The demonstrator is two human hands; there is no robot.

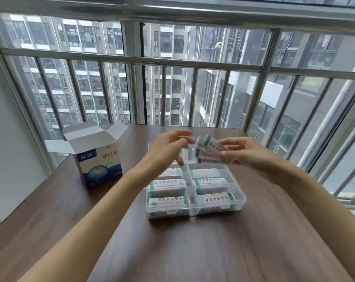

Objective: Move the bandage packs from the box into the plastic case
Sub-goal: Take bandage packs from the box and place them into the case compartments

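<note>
Table (pixel 213 251): dark wood surface filling the lower frame; both forearms reach across it from the bottom edge.
Plastic case (pixel 240 202): clear, compartmented, at centre frame, lid open toward the far side.
Stored bandage packs (pixel 167 185): six visible, one per compartment, in two columns; the upper-left one is partly hidden by the left wrist.
Free space: the far compartments, below the hands, appear unfilled; the view is partly blocked.
Left hand (pixel 170 145): above the case's far left, fingers loosely curled, tips at the left edge of the held packs; whether it grips them cannot be told.
Right hand (pixel 248 150): right of centre, fingers and thumb pinching a fanned bunch of bandage packs.
Held bandage packs (pixel 208 149): in the air over the case's far end, splayed and blurred.
Box (pixel 98 163): blue and white, flaps open, left of centre, well apart from the case.
Risk: the fanned bunch may slip apart, because the pinch holds one end only.
Risk: packs may land across a divider, because they are splayed.
</note>
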